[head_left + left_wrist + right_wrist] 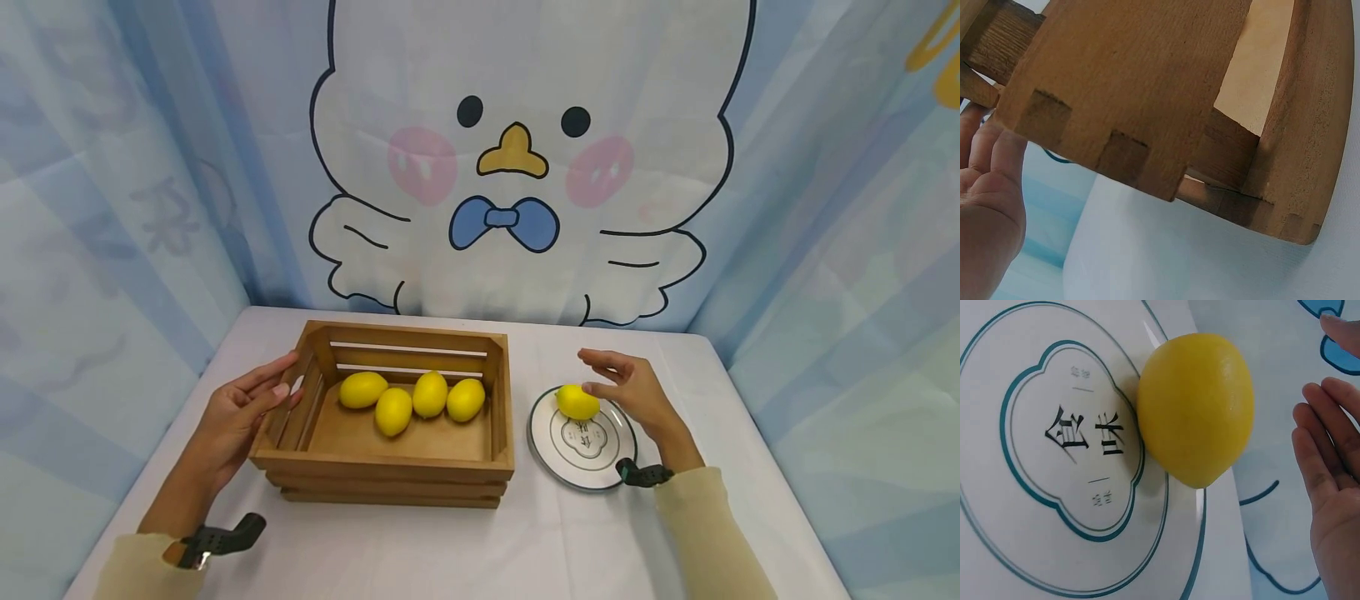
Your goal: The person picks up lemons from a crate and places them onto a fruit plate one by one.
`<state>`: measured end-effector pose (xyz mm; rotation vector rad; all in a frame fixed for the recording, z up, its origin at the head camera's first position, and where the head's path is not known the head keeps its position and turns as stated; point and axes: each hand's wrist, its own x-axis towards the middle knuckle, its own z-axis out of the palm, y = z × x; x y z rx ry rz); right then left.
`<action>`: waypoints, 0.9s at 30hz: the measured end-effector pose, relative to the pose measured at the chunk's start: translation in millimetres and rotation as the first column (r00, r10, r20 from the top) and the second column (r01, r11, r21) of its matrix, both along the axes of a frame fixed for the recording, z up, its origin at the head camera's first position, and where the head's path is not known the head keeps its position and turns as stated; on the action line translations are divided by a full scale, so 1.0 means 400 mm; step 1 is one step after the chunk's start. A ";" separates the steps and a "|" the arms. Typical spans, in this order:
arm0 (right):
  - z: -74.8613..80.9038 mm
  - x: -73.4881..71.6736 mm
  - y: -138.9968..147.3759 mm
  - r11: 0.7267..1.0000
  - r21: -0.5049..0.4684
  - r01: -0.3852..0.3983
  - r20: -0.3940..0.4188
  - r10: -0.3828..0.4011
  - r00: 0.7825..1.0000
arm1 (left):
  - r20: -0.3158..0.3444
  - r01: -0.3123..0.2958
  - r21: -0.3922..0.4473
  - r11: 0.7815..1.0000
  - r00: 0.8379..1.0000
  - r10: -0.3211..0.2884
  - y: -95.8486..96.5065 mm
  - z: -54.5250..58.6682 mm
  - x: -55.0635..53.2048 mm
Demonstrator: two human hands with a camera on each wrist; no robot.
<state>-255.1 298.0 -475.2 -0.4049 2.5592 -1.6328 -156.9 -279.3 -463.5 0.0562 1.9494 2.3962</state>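
Observation:
A slatted wooden crate (382, 463) holds several yellow lemons (393, 412) on its floor. My left hand (243, 412) grips the crate's left end, thumb and fingers at its top rim. In the left wrist view, that hand's fingers (1007, 150) reach up to the corner of a wooden slat (1129, 81), where their tips are hidden. On the right, one lemon (1197, 406) lies on a round white plate (551, 454) with a dark green rim. Above the plate's far side, my right hand (637, 396) has its fingers extended, apart from the lemon in the right wrist view.
A white cloth (420, 554) covers the table. The plate stands just right of the crate. Behind the table hangs a curtain (517, 275) with a cartoon bird, and blue curtains (97, 250) close off both sides. Each wrist wears a dark camera strap (217, 542).

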 end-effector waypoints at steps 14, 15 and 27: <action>0.075 -0.007 -0.052 0.999 -0.038 -0.007 -0.053 0.005 0.999 | 0.006 -0.004 -0.024 1.000 1.000 0.004 0.002 0.001 0.000; 0.080 -0.007 -0.056 0.999 -0.037 -0.009 -0.056 0.007 0.998 | 0.006 -0.004 -0.028 1.000 1.000 0.004 0.003 0.001 0.000; 0.154 -0.020 -0.122 0.994 -0.063 -0.090 -0.111 0.082 0.990 | 0.010 -0.010 -0.036 0.999 1.000 0.010 0.008 0.005 0.001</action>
